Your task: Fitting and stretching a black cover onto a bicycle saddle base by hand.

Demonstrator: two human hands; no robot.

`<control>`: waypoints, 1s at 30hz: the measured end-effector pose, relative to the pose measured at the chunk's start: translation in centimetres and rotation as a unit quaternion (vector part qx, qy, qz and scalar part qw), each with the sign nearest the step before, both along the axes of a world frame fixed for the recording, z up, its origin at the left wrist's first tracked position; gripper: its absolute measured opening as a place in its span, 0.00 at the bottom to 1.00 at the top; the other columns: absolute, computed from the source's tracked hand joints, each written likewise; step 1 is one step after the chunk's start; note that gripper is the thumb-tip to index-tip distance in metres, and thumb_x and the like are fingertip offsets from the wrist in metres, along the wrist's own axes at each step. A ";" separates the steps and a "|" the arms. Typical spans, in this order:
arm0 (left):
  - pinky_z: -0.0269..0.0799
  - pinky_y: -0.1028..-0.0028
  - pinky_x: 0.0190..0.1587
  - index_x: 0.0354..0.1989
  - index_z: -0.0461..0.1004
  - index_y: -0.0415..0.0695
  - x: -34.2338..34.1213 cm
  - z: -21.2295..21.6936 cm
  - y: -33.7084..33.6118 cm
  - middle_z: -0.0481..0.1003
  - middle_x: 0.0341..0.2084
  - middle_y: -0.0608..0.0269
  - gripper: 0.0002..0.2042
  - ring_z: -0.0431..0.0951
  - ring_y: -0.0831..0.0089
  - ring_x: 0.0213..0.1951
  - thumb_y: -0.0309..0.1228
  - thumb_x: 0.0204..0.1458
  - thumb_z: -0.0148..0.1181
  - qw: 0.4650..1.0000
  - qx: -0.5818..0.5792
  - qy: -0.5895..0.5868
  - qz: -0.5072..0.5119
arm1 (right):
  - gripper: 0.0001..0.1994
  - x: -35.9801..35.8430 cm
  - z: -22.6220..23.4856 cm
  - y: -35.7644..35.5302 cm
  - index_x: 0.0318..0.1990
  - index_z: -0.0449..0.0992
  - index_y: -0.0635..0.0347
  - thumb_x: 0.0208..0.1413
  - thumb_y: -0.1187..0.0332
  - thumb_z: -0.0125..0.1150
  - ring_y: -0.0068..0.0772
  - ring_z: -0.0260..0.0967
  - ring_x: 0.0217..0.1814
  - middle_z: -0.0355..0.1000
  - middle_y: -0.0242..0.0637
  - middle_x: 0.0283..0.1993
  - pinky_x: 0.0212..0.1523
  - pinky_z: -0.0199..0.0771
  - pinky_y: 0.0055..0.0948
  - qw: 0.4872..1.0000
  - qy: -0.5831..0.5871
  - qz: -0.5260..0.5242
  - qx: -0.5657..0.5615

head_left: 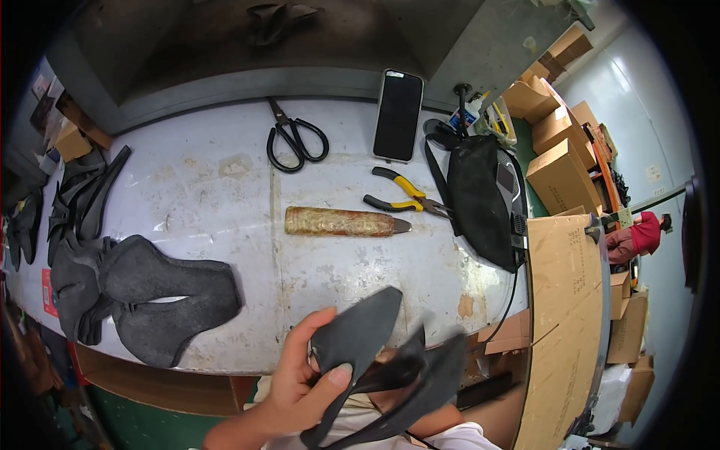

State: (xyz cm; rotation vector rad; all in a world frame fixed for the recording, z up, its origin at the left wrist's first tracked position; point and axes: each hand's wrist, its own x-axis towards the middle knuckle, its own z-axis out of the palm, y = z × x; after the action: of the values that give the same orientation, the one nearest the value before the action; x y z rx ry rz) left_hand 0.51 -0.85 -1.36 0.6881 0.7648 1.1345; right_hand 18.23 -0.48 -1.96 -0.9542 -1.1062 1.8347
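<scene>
My left hand [311, 371] is closed on a dark grey, flexible sheet-like piece [367, 326], with the thumb on its face and the fingers behind. Pointed, curved flaps [431, 382] spread from it toward the right, smeared by motion. Those flaps mostly cover my right hand [442, 421]; only a little skin shows past them, and its fingers cannot be made out. Beyond the held piece, a tool wrapped in yellowish tape [341, 222] with a short metal tip lies on the white worktable [217, 202].
Black-handled scissors [296, 142], a phone [398, 116] and yellow-and-black pliers [409, 195] lie farther back, beside a black bag-like object [484, 202]. Dark grey cut pieces [176, 292] are piled at left. Cardboard boxes [566, 315] stand at right; a person in red [641, 236] is far off.
</scene>
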 end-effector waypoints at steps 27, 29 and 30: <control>0.73 0.70 0.36 0.63 0.63 0.40 -3.8 3.7 3.8 0.74 0.38 0.52 0.42 0.78 0.65 0.37 0.32 0.35 0.77 0.843 0.055 0.388 -0.369 | 0.08 2.9 -1.3 -0.7 0.32 0.78 0.71 0.44 0.80 0.70 0.57 0.72 0.54 0.67 0.56 0.54 0.51 0.77 0.41 0.934 -0.014 -0.119 0.336; 0.74 0.69 0.38 0.62 0.64 0.40 -3.9 3.0 3.9 0.74 0.39 0.52 0.42 0.78 0.62 0.39 0.33 0.34 0.77 0.838 0.198 0.421 -0.284 | 0.10 2.3 -1.9 -1.8 0.32 0.77 0.69 0.41 0.81 0.71 0.55 0.72 0.54 0.70 0.54 0.52 0.51 0.77 0.39 0.945 -0.026 -0.100 0.310; 0.74 0.68 0.40 0.62 0.65 0.41 -3.9 3.0 4.0 0.74 0.40 0.52 0.41 0.77 0.59 0.40 0.33 0.34 0.77 0.806 0.342 0.441 -0.199 | 0.10 2.0 -1.8 -1.7 0.32 0.77 0.69 0.41 0.81 0.71 0.55 0.72 0.54 0.70 0.54 0.52 0.51 0.77 0.39 0.946 -0.018 -0.095 0.309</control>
State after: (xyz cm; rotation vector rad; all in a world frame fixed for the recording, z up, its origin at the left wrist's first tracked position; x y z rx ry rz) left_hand -3.42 3.10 1.61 1.9823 0.8992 0.6298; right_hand 20.25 -2.17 -3.74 -0.6869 -1.4374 1.1983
